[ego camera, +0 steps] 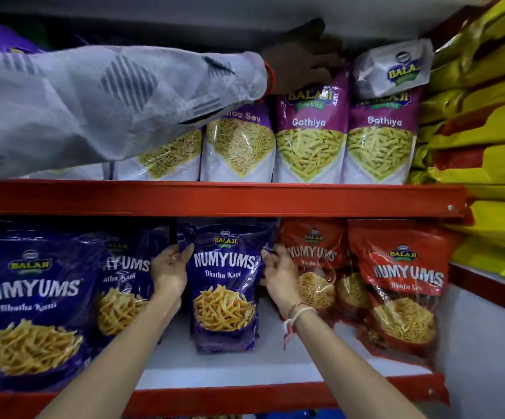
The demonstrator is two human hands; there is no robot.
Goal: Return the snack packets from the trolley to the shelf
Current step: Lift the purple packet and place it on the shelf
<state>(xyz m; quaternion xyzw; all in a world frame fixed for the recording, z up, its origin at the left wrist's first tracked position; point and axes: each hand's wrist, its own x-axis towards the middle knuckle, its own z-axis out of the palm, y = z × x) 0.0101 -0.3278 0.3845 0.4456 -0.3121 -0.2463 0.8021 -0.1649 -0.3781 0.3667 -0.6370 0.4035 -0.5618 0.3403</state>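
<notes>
A purple Numyums Bhatha Kani packet (224,285) stands upright on the lower shelf (245,368), between other purple packets (33,306) on the left and red Numyums Bhujia Sev packets (402,291) on the right. My left hand (169,270) grips its upper left edge. My right hand (278,273) holds its upper right edge. The trolley is out of view.
Another person's grey-sleeved arm (109,98) reaches across the upper shelf, its hand (302,68) on a Gathiya packet (310,137). Aloo Sev packets (236,146) stand beside it. A white packet (393,68) lies on top. Yellow and red sacks (481,116) are stacked at the right.
</notes>
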